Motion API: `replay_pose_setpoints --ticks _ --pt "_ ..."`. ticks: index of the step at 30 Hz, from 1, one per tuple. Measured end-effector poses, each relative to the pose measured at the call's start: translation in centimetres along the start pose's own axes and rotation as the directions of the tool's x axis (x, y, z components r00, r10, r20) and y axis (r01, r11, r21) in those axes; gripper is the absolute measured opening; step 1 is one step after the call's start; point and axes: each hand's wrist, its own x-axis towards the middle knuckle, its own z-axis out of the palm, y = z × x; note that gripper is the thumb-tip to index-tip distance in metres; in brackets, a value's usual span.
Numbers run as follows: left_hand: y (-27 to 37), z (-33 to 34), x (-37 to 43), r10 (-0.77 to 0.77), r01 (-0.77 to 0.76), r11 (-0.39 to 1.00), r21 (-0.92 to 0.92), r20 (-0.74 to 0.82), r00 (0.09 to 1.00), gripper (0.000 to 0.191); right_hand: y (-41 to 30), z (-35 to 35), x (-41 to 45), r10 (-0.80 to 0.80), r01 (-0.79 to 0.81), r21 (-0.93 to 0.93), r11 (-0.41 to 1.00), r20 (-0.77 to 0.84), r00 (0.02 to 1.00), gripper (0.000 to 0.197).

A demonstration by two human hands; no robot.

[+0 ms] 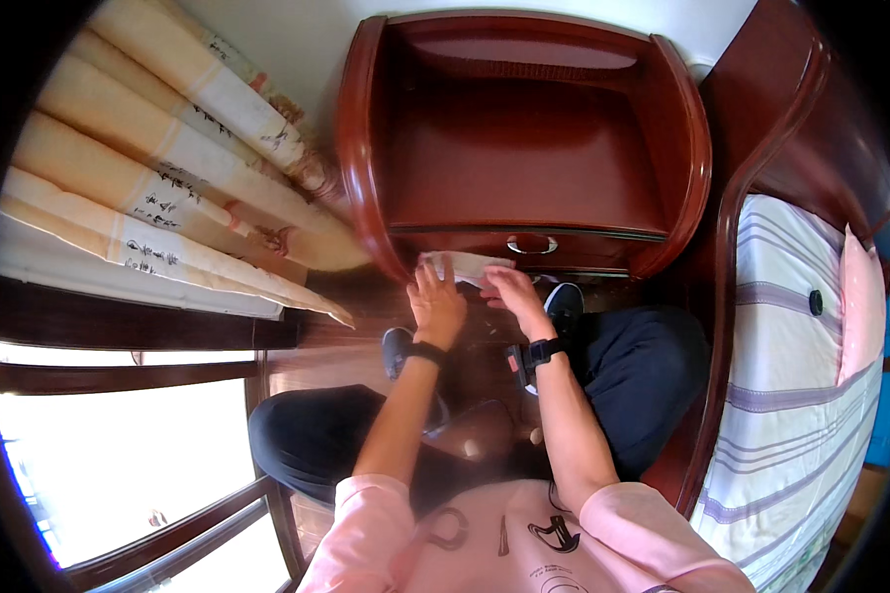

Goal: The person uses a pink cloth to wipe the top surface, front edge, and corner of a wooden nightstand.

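A pale, thin folded cloth [466, 265] spans both my hands in front of the dark red wooden nightstand [526, 178], just below its drawer. My left hand [437, 304] has its fingers over the cloth's left end. At the right end, my right hand [518, 295] holds the cloth between thumb and fingers. Above the right hand, a curved metal drawer handle [532, 244] sits on the nightstand's front. The nightstand's lower front is partly hidden by the cloth and hands.
Patterned curtains [193, 170] hang at left, above a bright window [133, 445]. A bed with a striped sheet [775, 356], a pink pillow [860, 311] and a small black round object [816, 302] stands at right. My bent knees and shoes flank the wooden floor [334, 348].
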Motion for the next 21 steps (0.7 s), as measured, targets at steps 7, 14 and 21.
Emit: replay_pose_setpoints --ticks 7,14,21 --pt "-0.2 -0.5 -0.1 0.024 -0.023 0.997 -0.078 0.007 1.000 0.088 -0.6 -0.4 0.2 0.282 -0.278 0.430 0.859 0.056 0.958 0.049" --pt "-0.1 -0.4 -0.3 0.018 -0.017 0.995 -0.097 0.007 1.000 0.089 0.8 -0.6 0.2 0.235 -0.227 0.388 0.893 0.029 0.972 0.052" --pt "0.0 -0.1 -0.4 -0.020 0.022 0.990 -0.142 0.013 1.000 0.084 0.0 1.8 1.0 -0.119 0.139 0.028 0.990 -0.365 0.923 0.048"
